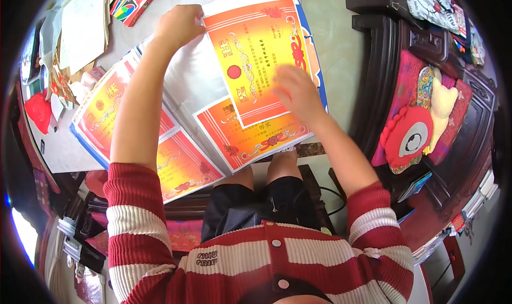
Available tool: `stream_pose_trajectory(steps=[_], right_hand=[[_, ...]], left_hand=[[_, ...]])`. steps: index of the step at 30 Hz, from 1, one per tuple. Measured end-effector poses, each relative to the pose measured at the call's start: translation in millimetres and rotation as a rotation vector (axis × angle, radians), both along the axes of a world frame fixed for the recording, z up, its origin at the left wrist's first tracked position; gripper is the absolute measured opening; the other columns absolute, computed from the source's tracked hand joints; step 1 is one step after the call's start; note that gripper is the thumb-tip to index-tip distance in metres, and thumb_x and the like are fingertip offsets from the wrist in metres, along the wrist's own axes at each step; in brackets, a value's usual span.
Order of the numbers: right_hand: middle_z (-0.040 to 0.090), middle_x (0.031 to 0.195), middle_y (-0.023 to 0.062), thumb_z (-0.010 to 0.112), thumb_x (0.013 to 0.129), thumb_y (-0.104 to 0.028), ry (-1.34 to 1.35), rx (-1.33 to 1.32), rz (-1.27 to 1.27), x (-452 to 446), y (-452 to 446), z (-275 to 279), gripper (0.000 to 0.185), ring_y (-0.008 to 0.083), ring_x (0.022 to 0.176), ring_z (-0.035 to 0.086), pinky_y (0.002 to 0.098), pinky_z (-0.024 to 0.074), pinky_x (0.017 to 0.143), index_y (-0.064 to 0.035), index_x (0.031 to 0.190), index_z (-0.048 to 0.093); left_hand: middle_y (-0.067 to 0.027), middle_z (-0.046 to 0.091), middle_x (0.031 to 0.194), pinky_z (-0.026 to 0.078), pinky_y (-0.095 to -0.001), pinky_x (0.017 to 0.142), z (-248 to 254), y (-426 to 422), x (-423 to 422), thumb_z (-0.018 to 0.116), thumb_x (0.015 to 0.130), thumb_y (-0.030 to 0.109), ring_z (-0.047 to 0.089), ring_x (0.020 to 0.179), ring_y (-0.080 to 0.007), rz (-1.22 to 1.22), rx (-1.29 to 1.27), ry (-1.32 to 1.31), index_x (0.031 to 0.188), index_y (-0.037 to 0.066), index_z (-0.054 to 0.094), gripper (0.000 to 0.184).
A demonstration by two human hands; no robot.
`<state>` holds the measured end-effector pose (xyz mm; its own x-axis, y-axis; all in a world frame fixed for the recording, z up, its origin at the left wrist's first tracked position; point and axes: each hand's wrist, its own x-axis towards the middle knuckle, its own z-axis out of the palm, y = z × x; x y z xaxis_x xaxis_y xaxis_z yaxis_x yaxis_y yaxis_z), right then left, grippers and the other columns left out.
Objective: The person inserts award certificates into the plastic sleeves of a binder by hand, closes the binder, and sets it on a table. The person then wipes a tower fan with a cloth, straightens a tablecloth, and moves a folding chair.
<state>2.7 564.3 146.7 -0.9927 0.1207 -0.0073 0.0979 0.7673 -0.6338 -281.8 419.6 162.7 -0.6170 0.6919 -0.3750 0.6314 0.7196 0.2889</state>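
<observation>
A folder of clear plastic sleeves (pixel 188 75) lies open on the table, with red and yellow certificates in its pages. One loose-looking certificate (pixel 256 53) lies slanted across the right page, overlapping a lower certificate (pixel 224 136). My left hand (pixel 180 26) is closed at the page's upper part, its fingertips pinching where the sleeve meets the certificate's corner; its exact grip is partly hidden. Over the right half of the slanted certificate is my right hand (pixel 300 93), slightly blurred, fingers apart and nothing in them. Whether it touches the paper I cannot tell.
An UNO box (pixel 133 3) and a stack of papers (pixel 82 27) sit beyond the folder on the left. A red heart-shaped item (pixel 38 113) is near the table's left side. On the right, a dark wooden seat holds a red plush cushion (pixel 408 139) and a yellow plush (pixel 442 107).
</observation>
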Motion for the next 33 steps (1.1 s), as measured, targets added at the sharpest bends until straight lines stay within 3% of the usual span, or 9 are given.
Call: stream_pose_trajectory(steps=[4, 10, 15, 17, 19, 25, 28, 30, 33], right_hand=[[0.052, 0.115, 0.0096, 0.07, 0.067, -0.011, 0.192, 0.38, 0.136, -112, 35, 1, 0.042, 0.0276, 0.111, 0.046, 0.0404, 0.0362, 0.093, -0.0058, 0.106, 0.056], [0.056, 0.106, 0.0097, 0.07, 0.064, -0.009, -0.107, 0.399, 0.32, -178, 74, -11, 0.045, 0.0276, 0.103, 0.051, 0.0387, 0.0417, 0.086, -0.0058, 0.106, 0.051], [0.056, 0.086, 0.0071, 0.055, 0.08, -0.004, -0.213, -0.058, 0.362, -160, 124, -4, 0.013, 0.0189, 0.08, 0.059, 0.0308, 0.0475, 0.068, -0.0002, 0.092, 0.059], [0.06, 0.083, 0.0015, 0.052, 0.088, -0.009, -0.509, -0.586, -0.135, -149, 154, 31, 0.015, 0.0098, 0.075, 0.058, 0.0257, 0.0488, 0.066, 0.0015, 0.096, 0.06], [0.063, 0.085, 0.0043, 0.054, 0.088, -0.011, -0.323, -0.505, -0.193, -138, 210, 25, 0.017, 0.0111, 0.078, 0.06, 0.0251, 0.0484, 0.074, 0.0018, 0.097, 0.06], [0.061, 0.103, 0.007, 0.053, 0.088, -0.009, 0.134, -1.093, -0.349, -194, 190, 42, 0.019, 0.0158, 0.093, 0.058, 0.0291, 0.0458, 0.083, 0.0006, 0.103, 0.058], [0.053, 0.116, 0.0067, 0.057, 0.087, -0.013, 0.044, -1.052, -0.244, -234, 187, -4, 0.027, 0.0169, 0.105, 0.053, 0.0316, 0.0408, 0.091, -0.001, 0.111, 0.053], [0.064, 0.093, 0.0048, 0.051, 0.088, -0.008, 0.154, -1.05, -0.291, -256, 133, 22, 0.02, 0.0129, 0.081, 0.059, 0.0261, 0.0471, 0.074, -0.004, 0.106, 0.058], [0.064, 0.091, 0.0044, 0.051, 0.088, -0.008, 0.06, -0.939, -0.306, -265, 152, 17, 0.018, 0.0136, 0.074, 0.06, 0.0258, 0.0484, 0.069, -0.0033, 0.103, 0.059]], left_hand=[[-0.0096, 0.065, 0.082, 0.048, -0.0379, 0.069, -13, -1, 8, 0.06, 0.072, 0.018, 0.062, 0.078, -0.0286, 0.01, 0.041, 0.076, 0.092, 0.011, 0.063, 0.021], [-0.0066, 0.062, 0.081, 0.048, -0.038, 0.064, -19, -9, 22, 0.057, 0.075, 0.015, 0.06, 0.075, -0.0286, 0.009, 0.175, 0.21, 0.084, 0.011, 0.062, 0.011], [-0.0063, 0.058, 0.079, 0.048, -0.0376, 0.065, -23, -18, 32, 0.057, 0.076, 0.014, 0.059, 0.075, -0.0256, -0.011, 0.225, 0.31, 0.088, 0.013, 0.061, 0.012], [-0.0049, 0.058, 0.081, 0.047, -0.0363, 0.07, -20, -23, 39, 0.057, 0.077, 0.014, 0.058, 0.081, -0.0226, -0.048, 0.231, 0.361, 0.094, 0.013, 0.06, 0.017], [-0.0028, 0.058, 0.082, 0.045, -0.033, 0.071, -15, -29, 46, 0.058, 0.076, 0.013, 0.057, 0.082, -0.0202, -0.055, 0.23, 0.387, 0.096, 0.013, 0.06, 0.02], [-0.0001, 0.058, 0.082, 0.043, -0.0316, 0.071, -21, -41, 47, 0.057, 0.077, 0.011, 0.057, 0.079, -0.0168, -0.081, 0.289, 0.435, 0.092, 0.014, 0.06, 0.016], [0.0002, 0.059, 0.081, 0.043, -0.0317, 0.071, -16, -39, 45, 0.058, 0.076, 0.011, 0.057, 0.078, -0.0166, -0.102, 0.273, 0.438, 0.091, 0.014, 0.061, 0.015], [0.0, 0.059, 0.079, 0.044, -0.0319, 0.071, -12, -39, 42, 0.058, 0.076, 0.011, 0.057, 0.077, -0.0169, -0.102, 0.266, 0.441, 0.091, 0.013, 0.061, 0.015], [-0.0003, 0.059, 0.077, 0.045, -0.0321, 0.07, -7, -44, 39, 0.058, 0.076, 0.01, 0.057, 0.076, -0.0174, -0.093, 0.26, 0.436, 0.09, 0.013, 0.061, 0.014]])
